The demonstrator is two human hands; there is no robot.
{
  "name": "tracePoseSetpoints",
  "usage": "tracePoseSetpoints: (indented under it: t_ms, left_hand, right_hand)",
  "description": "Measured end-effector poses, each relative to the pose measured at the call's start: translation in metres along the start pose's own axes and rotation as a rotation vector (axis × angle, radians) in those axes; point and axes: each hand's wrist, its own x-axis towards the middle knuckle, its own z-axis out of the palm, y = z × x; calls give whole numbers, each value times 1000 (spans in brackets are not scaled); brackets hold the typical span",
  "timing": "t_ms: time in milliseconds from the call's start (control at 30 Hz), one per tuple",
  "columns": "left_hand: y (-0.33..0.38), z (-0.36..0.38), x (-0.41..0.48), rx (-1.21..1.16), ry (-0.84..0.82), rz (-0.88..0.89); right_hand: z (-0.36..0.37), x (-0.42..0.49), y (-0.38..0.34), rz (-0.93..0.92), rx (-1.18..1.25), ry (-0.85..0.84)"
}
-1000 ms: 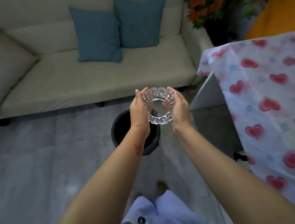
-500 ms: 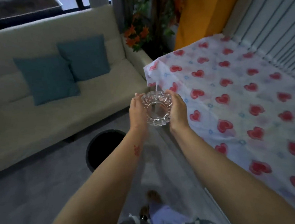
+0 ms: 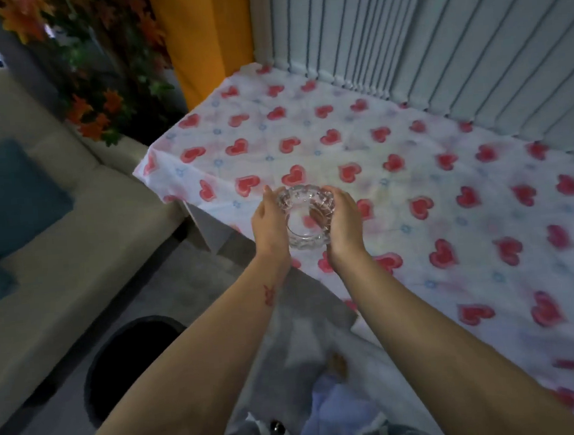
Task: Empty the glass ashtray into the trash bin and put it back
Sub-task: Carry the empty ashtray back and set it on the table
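Your two hands cup the glass ashtray [image 3: 308,217] between them, one palm pressed to each side: your left hand [image 3: 268,227] on its left wall, your right hand [image 3: 343,225] on its right wall, fingers curled close around the cut-glass rim. The ashtray sits tilted, its open mouth turned partly toward you, and it looks clear inside. It is held above the near-left part of the table, over the heart-print tablecloth [image 3: 413,180]; whether its base touches the cloth you cannot tell from this view.

The black trash bin [image 3: 118,361] stands on the grey floor to your near left, well apart from the ashtray and partly hidden behind your left forearm. Left of it runs the beige sofa [image 3: 59,262] with a teal cushion [image 3: 5,194] on it. At the far left, orange and green foliage [image 3: 97,95] rises beside an orange curtain [image 3: 203,42]. Pale vertical blinds [image 3: 436,40] close off the far side of the table. The cloth hangs over the table's near edge, just beside your right forearm.
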Motion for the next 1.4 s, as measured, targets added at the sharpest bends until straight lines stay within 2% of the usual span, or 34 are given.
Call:
tracePoseSetpoints:
  t_ms: [100, 333, 533, 733, 967, 1200, 1400]
  left_hand:
    - [-5, 53, 10, 44, -83, -34]
    - [-24, 180, 40, 95, -234, -68]
    - [-64, 253, 78, 144, -284, -164]
    - [-73, 286, 101, 192, -301, -202]
    - [-80, 313, 140, 236, -302, -223]
    - [-97, 328, 167, 313, -289, -55]
    - [-117, 332, 183, 417, -275, 46]
  right_hand:
    - [-38, 31, -16, 6, 65, 78]
    - [-120, 115, -57, 24, 30, 313]
    - [-172, 170, -70, 24, 25, 361]
    - [-187, 207, -59, 140, 94, 439]
    - [-188, 255, -44, 72, -130, 498]
    - [-175, 282, -47, 39, -81, 556]
    - [-178, 288, -35, -31, -368, 546]
